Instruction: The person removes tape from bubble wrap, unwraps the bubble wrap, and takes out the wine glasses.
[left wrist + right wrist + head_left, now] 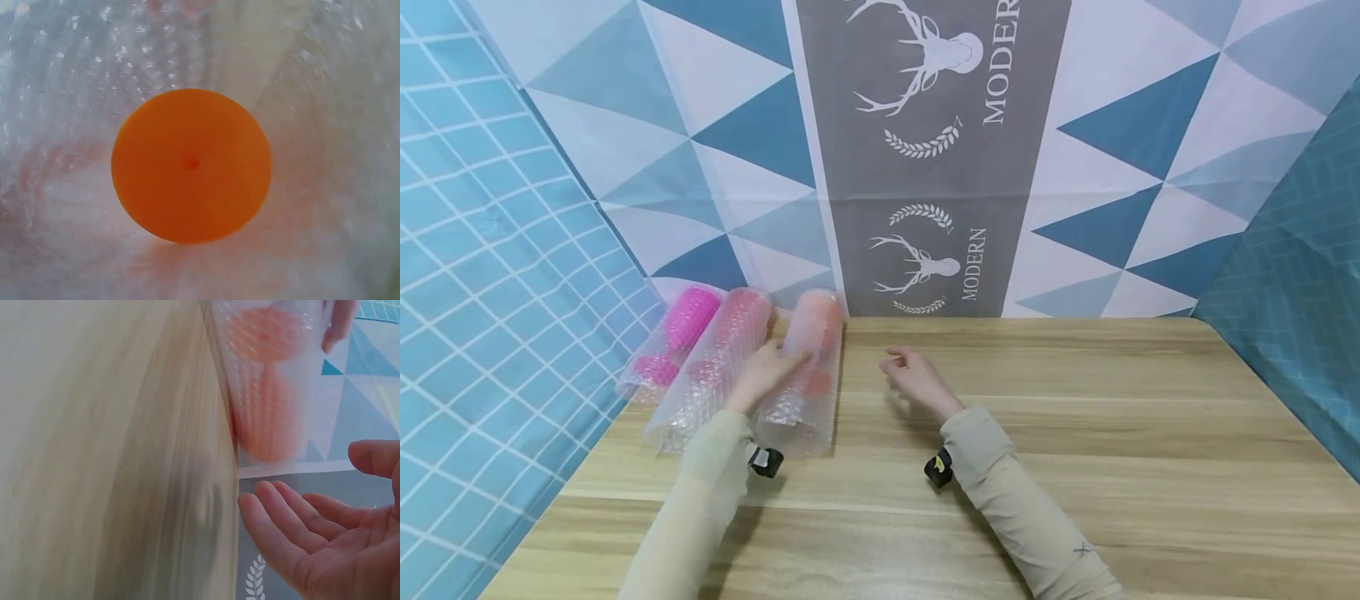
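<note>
My left hand (767, 375) lies against the rightmost bubble-wrap roll (797, 429); its finger curl is partly hidden. Inside that roll is an orange goblet-shaped piece, with a ribbed bowl (269, 419), a thin stem and a round base (192, 194) facing the left wrist camera. At the roll's upper side, part of the left hand (342, 322) also shows in the right wrist view. Over the table, right of this roll, my right hand (921, 383) holds nothing, its fingers loosely bent and the palm (344, 556) in sight.
Left of the held-side roll lie two more bubble-wrap rolls, one with a pale red piece (745, 312) and one with a bright pink piece (692, 317). The wooden table (1075, 433) meets a patterned backdrop (925, 158) behind and a blue gridded cloth (490, 275) at left.
</note>
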The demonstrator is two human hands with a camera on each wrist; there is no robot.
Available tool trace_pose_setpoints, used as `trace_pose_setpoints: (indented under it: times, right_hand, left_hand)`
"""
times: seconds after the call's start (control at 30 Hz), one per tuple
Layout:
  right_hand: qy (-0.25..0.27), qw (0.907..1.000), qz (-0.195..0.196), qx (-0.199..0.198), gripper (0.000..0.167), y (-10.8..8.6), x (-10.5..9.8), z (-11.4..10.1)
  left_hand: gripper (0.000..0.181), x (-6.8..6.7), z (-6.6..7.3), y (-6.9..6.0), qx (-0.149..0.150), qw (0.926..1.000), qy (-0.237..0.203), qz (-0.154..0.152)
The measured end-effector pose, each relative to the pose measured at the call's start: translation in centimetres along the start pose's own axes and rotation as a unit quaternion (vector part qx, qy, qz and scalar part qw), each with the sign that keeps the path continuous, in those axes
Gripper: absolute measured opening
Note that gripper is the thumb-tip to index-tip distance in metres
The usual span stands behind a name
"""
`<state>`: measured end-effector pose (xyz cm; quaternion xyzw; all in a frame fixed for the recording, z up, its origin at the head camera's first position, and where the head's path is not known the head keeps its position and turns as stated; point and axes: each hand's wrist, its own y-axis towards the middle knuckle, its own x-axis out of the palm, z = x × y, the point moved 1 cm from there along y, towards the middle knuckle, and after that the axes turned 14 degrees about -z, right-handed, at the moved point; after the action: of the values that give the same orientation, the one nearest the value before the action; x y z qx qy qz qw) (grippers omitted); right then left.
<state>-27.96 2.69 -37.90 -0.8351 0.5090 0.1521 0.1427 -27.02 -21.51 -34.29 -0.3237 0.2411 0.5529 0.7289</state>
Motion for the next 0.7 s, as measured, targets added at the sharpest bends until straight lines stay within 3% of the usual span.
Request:
trace_pose_setpoints:
  times: [0.13, 0.23, 0.47, 0.6, 0.7]
  right_hand:
    - [0.032, 0.9994, -0.011, -0.002, 0.049, 0.1, 0.4, -0.1]
    - [0.049, 0.9987, -0.015, 0.001, 0.051, 0.2, 0.7, 0.0]
    - [0.105, 0.9939, -0.022, 0.026, 0.064, -0.1, 1.2, 0.1]
    - [0.132, 0.9907, -0.024, 0.022, 0.067, -0.3, 1.1, 0.5]
    - [0.149, 0.9883, -0.026, 0.021, 0.069, -0.5, 0.8, 0.8]
  left_hand:
    - [0.074, 1.5, 0.6, -0.3, -0.005, 0.9990, -0.044, -0.007]
    - [0.066, 2.7, 1.1, -0.3, 0.004, 0.9972, -0.074, 0.010]
    - [0.066, 5.2, 2.4, -0.6, -0.003, 0.9833, -0.182, 0.003]
    - [0.067, 6.2, 3.0, -0.6, 0.000, 0.9776, -0.210, 0.000]
    - [0.068, 6.8, 3.5, -0.5, 0.000, 0.9774, -0.211, -0.001]
